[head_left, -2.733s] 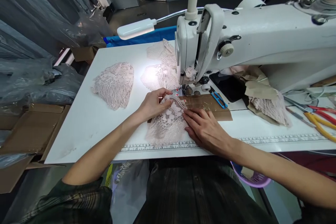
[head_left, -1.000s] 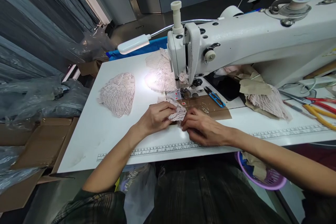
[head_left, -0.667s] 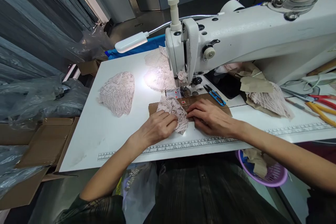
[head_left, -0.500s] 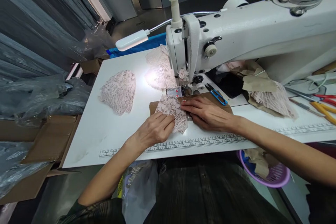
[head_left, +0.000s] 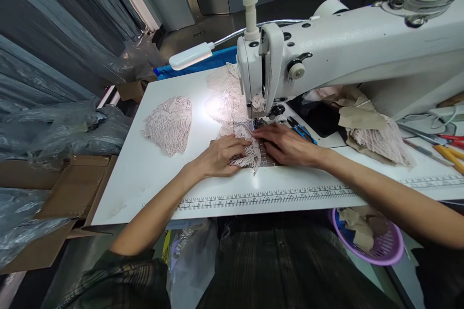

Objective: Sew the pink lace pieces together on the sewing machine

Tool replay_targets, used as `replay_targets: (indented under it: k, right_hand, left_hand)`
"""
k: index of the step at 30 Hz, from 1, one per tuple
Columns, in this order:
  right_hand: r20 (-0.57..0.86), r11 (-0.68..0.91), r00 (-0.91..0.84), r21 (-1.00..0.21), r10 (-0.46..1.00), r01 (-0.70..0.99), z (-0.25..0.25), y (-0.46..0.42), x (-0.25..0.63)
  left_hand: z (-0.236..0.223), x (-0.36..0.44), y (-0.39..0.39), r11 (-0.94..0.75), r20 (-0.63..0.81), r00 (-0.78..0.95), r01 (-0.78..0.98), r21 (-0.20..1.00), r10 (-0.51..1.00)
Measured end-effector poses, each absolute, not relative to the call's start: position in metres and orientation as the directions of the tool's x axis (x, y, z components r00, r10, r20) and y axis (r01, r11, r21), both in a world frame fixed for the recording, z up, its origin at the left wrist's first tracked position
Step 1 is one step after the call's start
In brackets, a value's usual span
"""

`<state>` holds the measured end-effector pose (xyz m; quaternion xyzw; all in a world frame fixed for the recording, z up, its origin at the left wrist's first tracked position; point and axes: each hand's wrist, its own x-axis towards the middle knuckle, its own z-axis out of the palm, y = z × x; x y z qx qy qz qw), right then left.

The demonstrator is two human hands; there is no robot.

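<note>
An open box (head_left: 74, 188) sits among crumpled plastic (head_left: 58, 123); I can't make out its contents. The left hand (head_left: 225, 155) bends palm-down over the lace (head_left: 253, 155), which lies on the table (head_left: 145, 174) by the machine (head_left: 344, 53). The right hand (head_left: 284, 144) reaches in low, fingertips near the lace's edge. I can't tell whether either hand's fingers pinch. Below, a basket (head_left: 396, 250) holds tan scraps (head_left: 362, 236).
</note>
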<state>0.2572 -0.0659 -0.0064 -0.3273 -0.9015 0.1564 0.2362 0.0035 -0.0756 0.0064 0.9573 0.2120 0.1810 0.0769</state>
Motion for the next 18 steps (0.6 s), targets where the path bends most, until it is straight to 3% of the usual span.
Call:
replay_targets:
  k: [3, 7, 12, 18]
  right_hand:
    - [0.387, 0.685, -0.588, -0.573, 0.71, 0.45, -0.009, -0.067, 0.267]
    - [0.431, 0.715, -0.603, -0.592, 0.671, 0.372, -0.013, -0.075, 0.272]
    - [0.403, 0.743, -0.636, -0.487, 0.658, 0.46, -0.018, -0.081, 0.268]
    - [0.313, 0.782, -0.717, -0.229, 0.623, 0.579, -0.013, -0.08, 0.259]
  left_hand:
    - [0.001, 0.004, -0.074, -0.881, 0.355, 0.806, 0.418, 0.222, 0.473]
    - [-0.004, 0.009, -0.08, -0.876, 0.464, 0.751, 0.462, 0.14, 0.47]
    - [0.003, 0.015, -0.088, -0.897, 0.582, 0.718, 0.439, 0.046, 0.381]
    - [0.007, 0.026, -0.102, -0.958, 0.487, 0.845, 0.28, -0.054, 0.22]
